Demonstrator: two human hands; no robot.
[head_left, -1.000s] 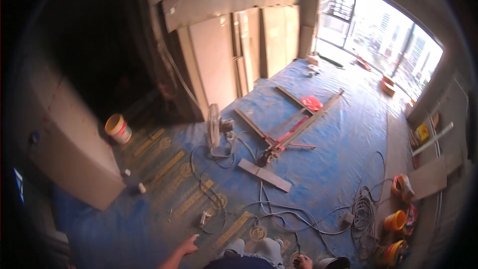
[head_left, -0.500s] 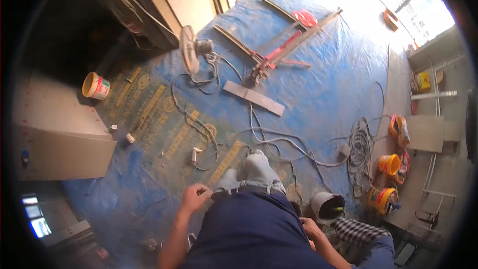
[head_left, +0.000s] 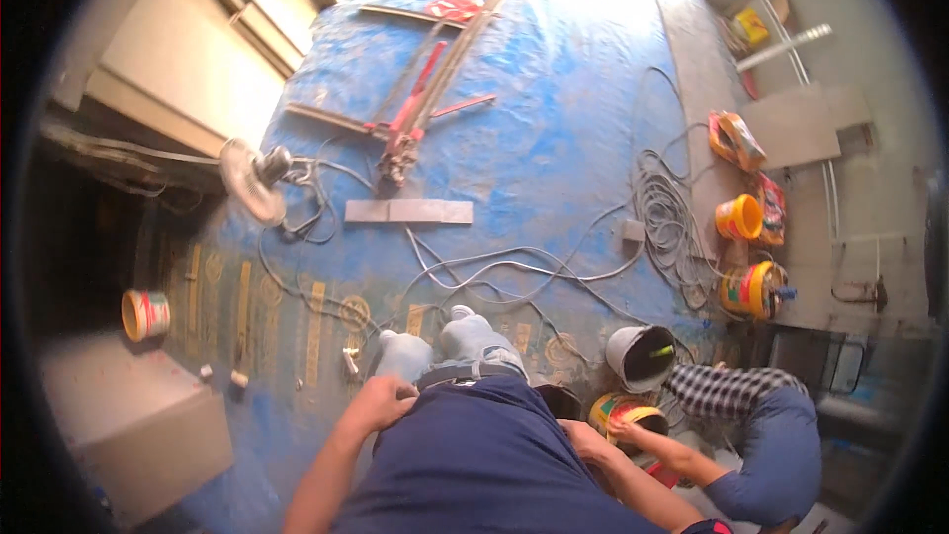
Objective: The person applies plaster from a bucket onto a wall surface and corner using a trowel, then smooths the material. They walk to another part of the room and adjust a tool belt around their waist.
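Observation:
My left hand (head_left: 384, 403) hangs beside my waist, next to the hem of my dark blue shirt (head_left: 474, 455). Its fingers are curled in, and I see nothing in them. At my other hip, my right hand (head_left: 590, 443) rests close against the shirt's side, its fingertips mostly hidden. Just beyond it stands a yellow and red bucket (head_left: 605, 415), with a co-worker's hand (head_left: 625, 429) at its rim. A dark-mouthed grey bucket (head_left: 625, 356) tilts behind that one, with something bright green inside.
Grey cable (head_left: 667, 227) lies coiled at right and trails across blue floor sheeting (head_left: 554, 138). A tile cutter (head_left: 405, 133) lies ahead, with a grey tile strip (head_left: 410, 212) nearer me. At left stand a fan (head_left: 252, 181) and a large box (head_left: 148, 425). The co-worker (head_left: 766, 445) crouches at right.
My view has swung to the right and the floor things have shifted leftward. More of the co-worker and the yellow bucket now shows. My left hand has moved closer to my shirt.

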